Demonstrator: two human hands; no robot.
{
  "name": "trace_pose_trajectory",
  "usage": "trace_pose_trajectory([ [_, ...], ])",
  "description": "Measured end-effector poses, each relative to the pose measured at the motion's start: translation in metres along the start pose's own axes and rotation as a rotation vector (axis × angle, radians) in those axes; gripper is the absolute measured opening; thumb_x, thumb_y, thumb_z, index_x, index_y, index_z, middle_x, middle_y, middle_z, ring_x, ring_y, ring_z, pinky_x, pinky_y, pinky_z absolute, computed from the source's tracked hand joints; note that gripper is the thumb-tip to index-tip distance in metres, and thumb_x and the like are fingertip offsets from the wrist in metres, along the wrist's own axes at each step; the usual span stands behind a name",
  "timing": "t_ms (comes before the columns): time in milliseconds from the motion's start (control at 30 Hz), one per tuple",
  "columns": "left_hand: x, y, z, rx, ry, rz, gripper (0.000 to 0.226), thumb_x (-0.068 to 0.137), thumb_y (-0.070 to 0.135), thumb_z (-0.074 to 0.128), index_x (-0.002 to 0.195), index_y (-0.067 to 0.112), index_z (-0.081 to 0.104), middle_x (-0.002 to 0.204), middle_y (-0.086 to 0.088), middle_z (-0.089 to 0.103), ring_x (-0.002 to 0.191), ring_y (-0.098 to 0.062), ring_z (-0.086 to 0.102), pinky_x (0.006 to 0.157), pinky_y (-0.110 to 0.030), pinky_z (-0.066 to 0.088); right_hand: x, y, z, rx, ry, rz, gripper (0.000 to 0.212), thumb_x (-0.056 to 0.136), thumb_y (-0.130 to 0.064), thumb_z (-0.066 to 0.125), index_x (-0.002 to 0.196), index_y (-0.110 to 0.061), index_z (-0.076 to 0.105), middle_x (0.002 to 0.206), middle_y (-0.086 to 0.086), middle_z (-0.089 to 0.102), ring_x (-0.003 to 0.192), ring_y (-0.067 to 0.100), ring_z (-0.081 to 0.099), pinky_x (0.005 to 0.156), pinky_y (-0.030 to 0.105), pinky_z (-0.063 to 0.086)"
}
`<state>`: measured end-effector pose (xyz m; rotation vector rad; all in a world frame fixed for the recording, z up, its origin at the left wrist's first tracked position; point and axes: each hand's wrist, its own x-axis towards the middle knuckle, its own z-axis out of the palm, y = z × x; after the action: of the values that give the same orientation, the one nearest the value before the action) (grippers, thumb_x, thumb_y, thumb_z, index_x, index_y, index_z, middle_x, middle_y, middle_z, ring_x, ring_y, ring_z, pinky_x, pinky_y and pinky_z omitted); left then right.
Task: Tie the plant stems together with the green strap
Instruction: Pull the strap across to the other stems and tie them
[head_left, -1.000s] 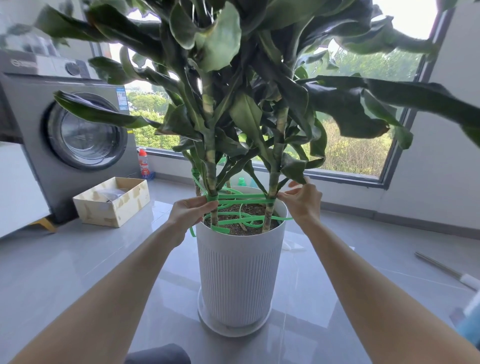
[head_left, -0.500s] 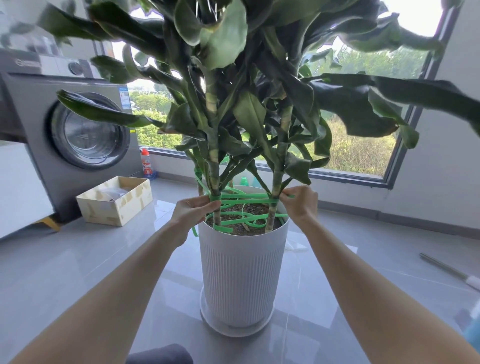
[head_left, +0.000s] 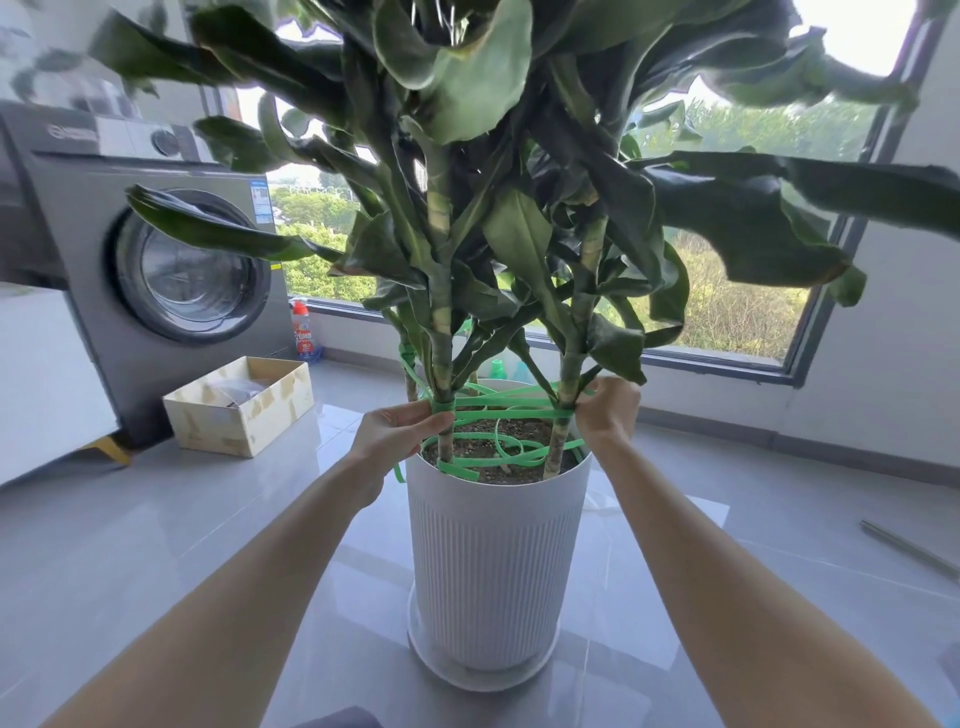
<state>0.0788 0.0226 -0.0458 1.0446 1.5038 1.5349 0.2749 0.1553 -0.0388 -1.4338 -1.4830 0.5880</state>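
left hand (head_left: 395, 431) grips green strap (head_left: 506, 410) where it wraps the left stem (head_left: 441, 332), frame centre | right hand (head_left: 608, 410) pinches strap at right stem (head_left: 574, 353) | strap spans both stems above white pot (head_left: 493, 561), loose loops on soil

bottle (head_left: 301, 332) label: "OMO", faint | washing machine (head_left: 156, 249) logo, sticker: too blurred to read

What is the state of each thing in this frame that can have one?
green strap, wound round left stem and right stem, spare loops loose on the soil
left hand, grips strap at left stem
right hand, pinches strap at right stem
white pot, upright on its saucer
washing machine, door shut
cardboard box, top open
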Motion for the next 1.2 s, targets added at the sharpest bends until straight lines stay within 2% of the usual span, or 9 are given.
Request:
trace_pose_trajectory([
  [67, 0.001, 0.0, 0.0, 0.007, 0.0, 0.002, 0.033, 0.077, 0.02, 0.074, 0.109, 0.016, 0.069, 0.102, -0.001, 0.07, 0.107, -0.021, 0.059, 0.088, -0.03, 0.045, 0.003, 0.003, 0.004, 0.0, -0.011, 0.019, 0.007, 0.085, -0.001, 0.063, 0.08, 0.004, 0.064, 0.095, 0.01, 0.065, 0.08, 0.018, 0.053, 0.068, 0.025, 0.044],
  [167, 0.001, -0.001, -0.002, 0.02, -0.01, 0.014, 0.034, 0.077, 0.02, 0.074, 0.11, 0.016, 0.069, 0.103, -0.002, 0.071, 0.107, -0.02, 0.06, 0.087, -0.028, 0.046, 0.009, 0.007, 0.013, -0.006, -0.021, 0.049, 0.026, 0.085, -0.009, 0.068, 0.064, -0.012, 0.052, 0.073, -0.003, 0.054, 0.062, 0.012, 0.045, 0.051, 0.021, 0.037],
  [233, 0.002, 0.0, -0.002, 0.03, -0.009, 0.017, 0.034, 0.077, 0.02, 0.074, 0.11, 0.016, 0.069, 0.103, -0.001, 0.071, 0.108, -0.021, 0.06, 0.089, -0.031, 0.046, 0.01, 0.007, 0.017, 0.0, -0.029, 0.064, 0.026, 0.083, -0.011, 0.07, 0.064, -0.014, 0.052, 0.074, 0.0, 0.056, 0.063, 0.015, 0.045, 0.046, 0.02, 0.031],
  [367, 0.002, 0.0, -0.002, 0.035, -0.01, 0.016, 0.033, 0.077, 0.02, 0.073, 0.11, 0.015, 0.069, 0.101, -0.001, 0.071, 0.107, -0.022, 0.059, 0.089, -0.029, 0.046, 0.009, 0.007, 0.018, 0.008, -0.01, 0.069, 0.011, 0.084, -0.012, 0.07, 0.085, -0.001, 0.067, 0.084, 0.006, 0.062, 0.072, 0.018, 0.049, 0.046, 0.02, 0.031],
  [567, 0.001, 0.0, 0.0, 0.049, -0.007, 0.008, 0.034, 0.079, 0.022, 0.072, 0.112, 0.015, 0.068, 0.098, 0.002, 0.07, 0.108, -0.021, 0.059, 0.089, -0.032, 0.046, -0.004, -0.002, 0.007, -0.018, 0.064, 0.065, 0.006, 0.088, -0.002, 0.062, 0.083, -0.001, 0.066, 0.082, 0.007, 0.059, 0.075, 0.019, 0.052, 0.062, 0.027, 0.042],
  [767, -0.001, 0.001, 0.001, 0.068, 0.011, 0.003, 0.035, 0.079, 0.02, 0.072, 0.113, 0.014, 0.067, 0.099, 0.0, 0.07, 0.105, -0.021, 0.059, 0.091, -0.033, 0.046, -0.008, -0.002, 0.008, 0.028, 0.053, 0.052, 0.034, 0.087, -0.007, 0.064, 0.056, -0.017, 0.053, 0.085, 0.012, 0.069, 0.073, 0.018, 0.055, 0.066, 0.031, 0.05],
  [967, -0.001, 0.003, 0.0, 0.098, 0.021, 0.017, 0.034, 0.078, 0.021, 0.073, 0.112, 0.015, 0.068, 0.104, -0.004, 0.069, 0.102, -0.02, 0.06, 0.089, -0.031, 0.045, -0.011, -0.001, -0.002, 0.036, 0.005, 0.005, 0.007, 0.086, -0.009, 0.066, 0.083, -0.005, 0.072, 0.09, 0.01, 0.07, 0.074, 0.018, 0.056, 0.073, 0.033, 0.051],
  [1067, -0.002, 0.004, 0.001, 0.106, 0.026, 0.021, 0.034, 0.079, 0.021, 0.072, 0.112, 0.015, 0.067, 0.094, 0.002, 0.069, 0.1, -0.019, 0.059, 0.082, -0.027, 0.044, -0.015, 0.004, -0.01, 0.052, -0.016, -0.055, 0.012, 0.086, -0.008, 0.065, 0.092, -0.003, 0.074, 0.095, 0.013, 0.072, 0.084, 0.025, 0.063, 0.081, 0.037, 0.052],
  [1200, -0.005, 0.006, 0.004, 0.117, 0.042, 0.027, 0.036, 0.081, 0.02, 0.071, 0.116, 0.012, 0.065, 0.097, 0.001, 0.066, 0.099, -0.018, 0.056, 0.083, -0.027, 0.041, -0.018, 0.004, -0.02, 0.028, -0.026, -0.107, 0.017, 0.088, -0.012, 0.065, 0.102, -0.007, 0.073, 0.105, 0.01, 0.071, 0.087, 0.019, 0.063, 0.076, 0.025, 0.046],
])
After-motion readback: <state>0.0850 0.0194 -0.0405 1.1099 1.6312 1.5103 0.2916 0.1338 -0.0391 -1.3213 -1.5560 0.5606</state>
